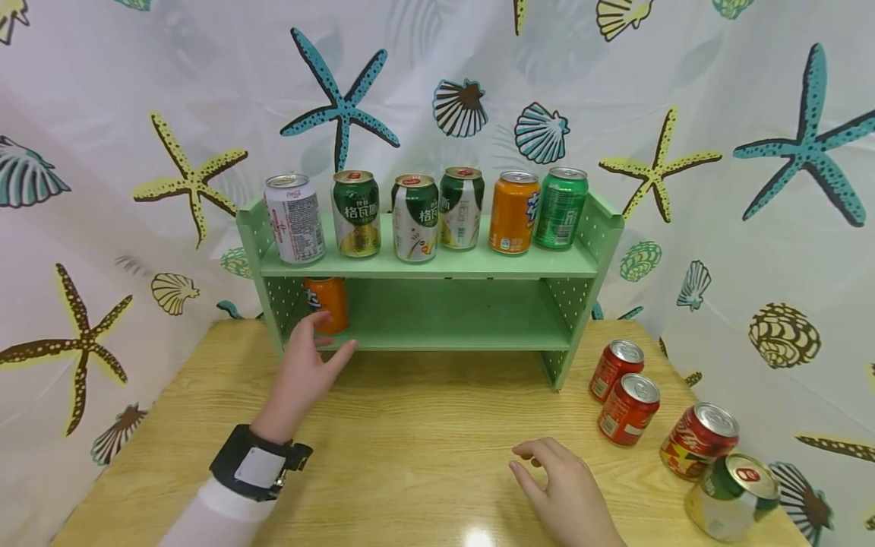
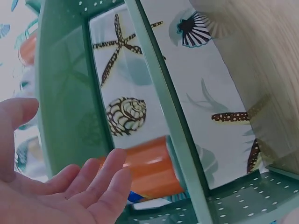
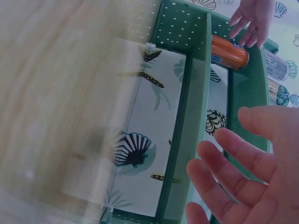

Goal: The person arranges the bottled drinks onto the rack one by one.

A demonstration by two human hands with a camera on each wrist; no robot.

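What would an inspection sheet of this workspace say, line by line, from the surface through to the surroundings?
Surface: wood-grain table, with glare at the bottom of the head view.
Job's things: orange can at the left end of the lower shelf; six cans on the top shelf; four cans on the table at right.
Clutter: nothing seen.
Hands: left hand by the orange can, contact unclear; right hand holding nothing.
Cables: nothing seen.
Surroundings: white sheeting printed with starfish and shells.
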